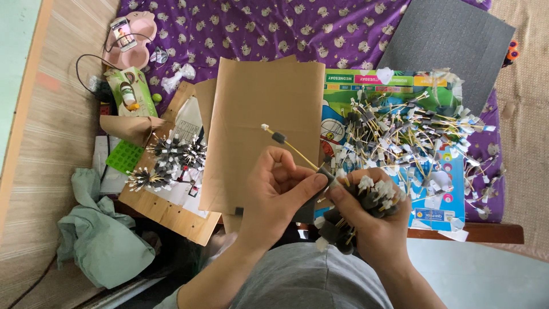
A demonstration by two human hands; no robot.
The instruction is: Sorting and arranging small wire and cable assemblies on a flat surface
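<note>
At the far left a crumpled green cloth (100, 234) slumps beside the wooden board (171, 214), where finished grey-and-white bundles (171, 160) lie grouped, probably set aside to keep them apart from the loose stock. Brown cardboard sheets (266, 131) cover the middle of the bed's purple patterned sheet (257, 28). The left hand (274, 191) pinches a yellow wire (289, 146) with a grey foam collar, angled up and away, seemingly to feed it in. The right hand (372, 220) is closed around a thick bundle of the same pieces (357, 209), held close to the body. Further right, a loose heap of wires (412, 134) sprawls over a colourful printed board (394, 83), below a grey foam sheet (449, 40).
</note>
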